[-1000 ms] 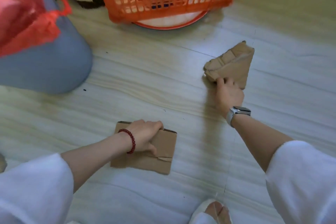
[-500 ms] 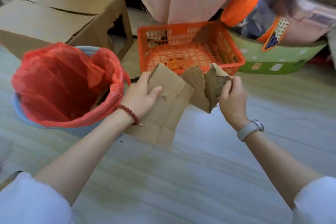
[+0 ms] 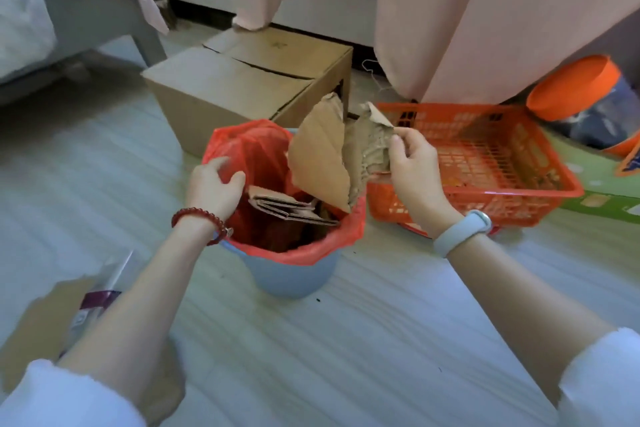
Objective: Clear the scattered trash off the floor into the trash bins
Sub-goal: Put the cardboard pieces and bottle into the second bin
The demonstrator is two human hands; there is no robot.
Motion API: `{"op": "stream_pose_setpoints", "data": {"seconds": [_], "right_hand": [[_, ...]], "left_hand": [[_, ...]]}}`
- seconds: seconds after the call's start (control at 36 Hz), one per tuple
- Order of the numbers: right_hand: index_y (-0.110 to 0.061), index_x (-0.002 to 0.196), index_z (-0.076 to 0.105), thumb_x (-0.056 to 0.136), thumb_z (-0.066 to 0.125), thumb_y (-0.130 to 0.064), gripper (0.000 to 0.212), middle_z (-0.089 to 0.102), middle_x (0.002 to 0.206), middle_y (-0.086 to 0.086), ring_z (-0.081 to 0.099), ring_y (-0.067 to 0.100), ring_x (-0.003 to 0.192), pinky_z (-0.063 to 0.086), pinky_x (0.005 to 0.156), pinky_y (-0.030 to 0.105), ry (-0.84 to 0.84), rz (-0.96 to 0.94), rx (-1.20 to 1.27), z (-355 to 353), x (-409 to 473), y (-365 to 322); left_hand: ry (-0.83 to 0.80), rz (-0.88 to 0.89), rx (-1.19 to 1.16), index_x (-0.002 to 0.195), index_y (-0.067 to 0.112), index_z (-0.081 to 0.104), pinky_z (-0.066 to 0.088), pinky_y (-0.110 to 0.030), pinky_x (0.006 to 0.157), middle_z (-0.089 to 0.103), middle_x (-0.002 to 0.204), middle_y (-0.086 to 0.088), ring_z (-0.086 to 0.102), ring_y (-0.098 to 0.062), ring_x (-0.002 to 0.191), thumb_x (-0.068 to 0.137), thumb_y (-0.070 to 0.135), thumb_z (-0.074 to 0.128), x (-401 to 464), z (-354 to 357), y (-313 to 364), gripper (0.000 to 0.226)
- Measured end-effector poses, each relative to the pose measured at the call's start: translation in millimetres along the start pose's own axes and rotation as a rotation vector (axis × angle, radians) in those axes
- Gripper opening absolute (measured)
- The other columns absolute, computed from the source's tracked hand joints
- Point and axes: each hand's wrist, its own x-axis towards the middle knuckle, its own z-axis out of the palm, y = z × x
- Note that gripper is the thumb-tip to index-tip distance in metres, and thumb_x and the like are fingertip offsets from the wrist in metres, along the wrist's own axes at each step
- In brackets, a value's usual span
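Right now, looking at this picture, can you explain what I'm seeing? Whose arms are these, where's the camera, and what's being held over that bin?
There is no machine here. The arms belong to a person, and the camera sits on that person's head, looking forward and down, so you see both forearms reaching out from the bottom of the picture.

The left hand, with a red bead bracelet, rests on the rim of a blue trash bin lined with a red bag. Its fingers look loose and hold nothing. Folded cardboard already lies inside the bin.

The right hand, wearing a pale wristband, pinches a torn cardboard piece over the bin's opening.

On the floor behind stand a closed cardboard box and an orange plastic basket. More scraps lie at the lower left, too blurred to name.
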Motion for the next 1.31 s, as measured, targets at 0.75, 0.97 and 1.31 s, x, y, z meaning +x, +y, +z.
{"op": "stream_pose_setpoints", "data": {"seconds": [0.75, 0.97, 1.31], "right_hand": [[-0.039, 0.144, -0.015, 0.067, 0.073, -0.054, 0.117, -0.011, 0.156, -0.002, -0.008, 0.032, 0.143, 0.015, 0.112, 0.058, -1.419, -0.426, -0.921, 397.7, -220.2, 84.1], [-0.03, 0.145, 0.01, 0.066, 0.078, -0.042, 0.104, 0.008, 0.146, 0.001, 0.035, 0.03, 0.12, 0.041, 0.096, 0.038, -1.358, -0.229, -0.876, 390.9, -222.2, 99.6], [-0.031, 0.143, 0.015, 0.07, 0.079, -0.028, 0.097, -0.01, 0.151, -0.003, 0.025, 0.03, 0.134, 0.037, 0.107, 0.038, -1.175, 0.121, -0.72, 354.4, -208.7, 118.1]], "left_hand": [[-0.16, -0.577, 0.357, 0.146, 0.032, 0.012, 0.006, -0.052, 0.113, 0.003, 0.157, -0.003, 0.003, -0.028, 0.143, 0.066, 0.075, 0.056, -48.2, -103.2, -418.5, 0.101], [-0.26, -0.528, 0.393, 0.144, 0.013, 0.018, 0.007, -0.058, 0.112, 0.011, 0.155, -0.002, 0.0, -0.028, 0.143, 0.071, 0.063, 0.06, -9.8, -70.9, -417.2, 0.098], [0.214, -0.607, 0.092, 0.1, 0.012, 0.057, 0.013, -0.049, 0.114, 0.007, 0.155, -0.004, 0.004, -0.025, 0.143, 0.064, 0.061, 0.068, -64.1, -88.8, -450.1, 0.062]]}}
